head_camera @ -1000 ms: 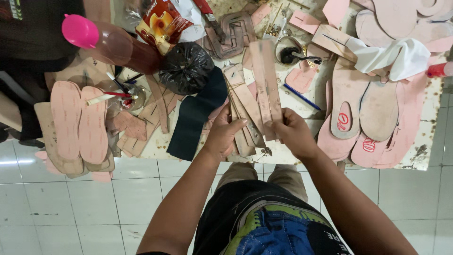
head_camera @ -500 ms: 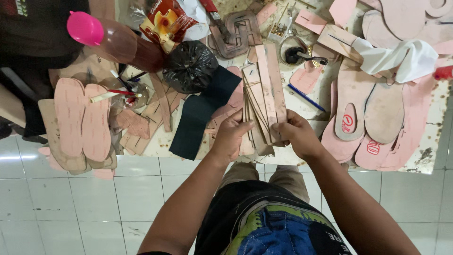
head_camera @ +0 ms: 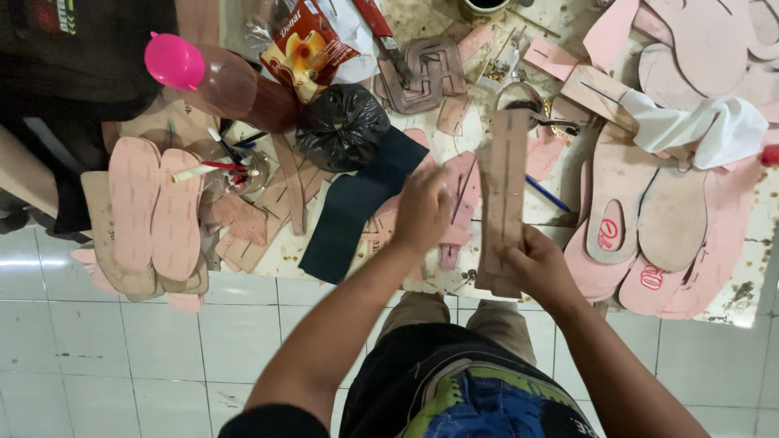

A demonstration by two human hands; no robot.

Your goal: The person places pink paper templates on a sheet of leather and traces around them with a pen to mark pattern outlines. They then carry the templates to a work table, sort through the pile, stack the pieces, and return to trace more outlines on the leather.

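My right hand (head_camera: 537, 268) grips the near end of a stack of long brown strap strips (head_camera: 503, 195), held upright over the worktable (head_camera: 734, 300). My left hand (head_camera: 422, 209) has come off the stack and rests, fingers curled down, on pink cut pieces (head_camera: 464, 188) lying on the table just left of the strips. A dark blue strip of material (head_camera: 353, 207) lies directly left of that hand.
A black knotted plastic bag (head_camera: 341, 126) sits behind the blue strip. Pink shoe soles (head_camera: 154, 211) are piled at the left, more soles (head_camera: 649, 219) at the right under a white cloth (head_camera: 706, 126). A pink-capped bottle (head_camera: 211, 77) lies at the back left.
Both hands held the strip stack before. Now my left hand has let go and dropped to the pink pieces, while my right hand has carried the stack to the right.
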